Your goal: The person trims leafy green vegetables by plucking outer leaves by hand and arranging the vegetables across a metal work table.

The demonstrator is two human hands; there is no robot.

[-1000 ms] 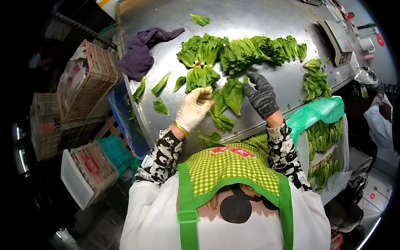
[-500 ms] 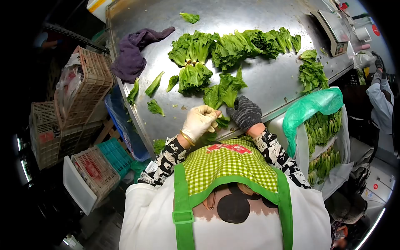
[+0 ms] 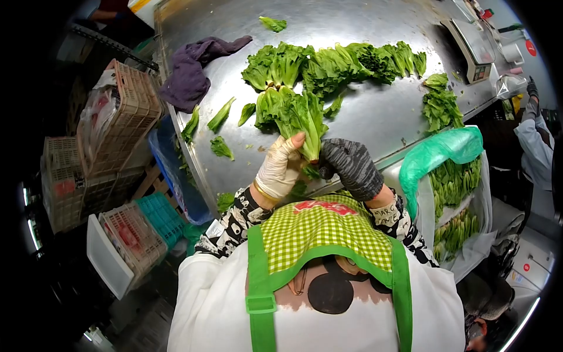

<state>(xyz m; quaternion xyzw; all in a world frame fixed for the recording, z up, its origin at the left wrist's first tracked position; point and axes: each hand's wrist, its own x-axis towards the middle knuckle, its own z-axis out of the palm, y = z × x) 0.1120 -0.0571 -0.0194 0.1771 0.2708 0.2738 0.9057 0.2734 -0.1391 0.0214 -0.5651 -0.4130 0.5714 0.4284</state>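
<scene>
My left hand [image 3: 282, 163], in a pale glove, is closed around the lower part of a lettuce head [image 3: 304, 122], its leaves pointing away from me and its cut base towards me. My right hand [image 3: 352, 166], in a dark grey knitted glove, is closed beside that base; what its fingers hold, if anything, is hidden. Beyond them a row of lettuce [image 3: 334, 67] lies across the metal table [image 3: 375, 120]. Another small bunch [image 3: 267, 108] sits just behind the held head. Loose leaves [image 3: 221, 114] are scattered to the left.
A purple cloth [image 3: 189, 82] lies at the table's left. More lettuce [image 3: 441, 107] is near the right edge, below a scale [image 3: 469, 50]. A lined crate of greens [image 3: 454, 188] stands at the right, stacked crates [image 3: 120, 120] at the left. Another person's sleeve [image 3: 535, 144] shows far right.
My left hand now has a lettuce head upright in its grip, where loose leaves were before. My right hand has come nearer to me and its fingers have closed.
</scene>
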